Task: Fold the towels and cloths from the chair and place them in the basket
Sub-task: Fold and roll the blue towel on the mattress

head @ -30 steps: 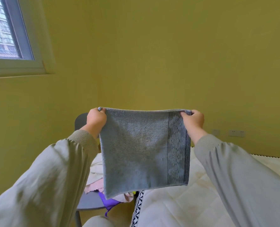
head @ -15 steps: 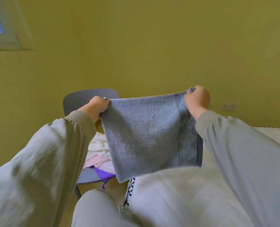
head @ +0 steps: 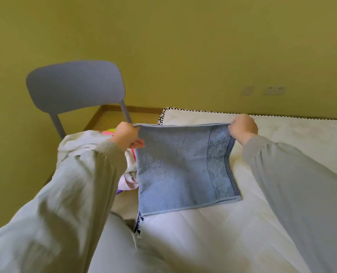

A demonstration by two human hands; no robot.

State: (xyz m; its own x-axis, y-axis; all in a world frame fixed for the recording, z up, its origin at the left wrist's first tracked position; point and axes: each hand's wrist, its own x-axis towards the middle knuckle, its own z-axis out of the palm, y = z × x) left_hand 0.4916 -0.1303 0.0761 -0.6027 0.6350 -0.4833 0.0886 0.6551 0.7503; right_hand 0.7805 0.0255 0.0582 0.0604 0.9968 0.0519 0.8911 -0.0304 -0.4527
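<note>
The left grip (head: 126, 136) and right grip (head: 243, 128) each pinch a top corner of the blue towel (head: 183, 168), fingers curled round its edge. It hangs stretched flat over the white bed (head: 292, 154). Other cloths (head: 79, 139) lie heaped on the grey chair (head: 75, 85).

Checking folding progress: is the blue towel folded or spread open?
Spread: the blue towel is stretched flat, left hand and right hand pinching its top corners; no fold shows.
</note>
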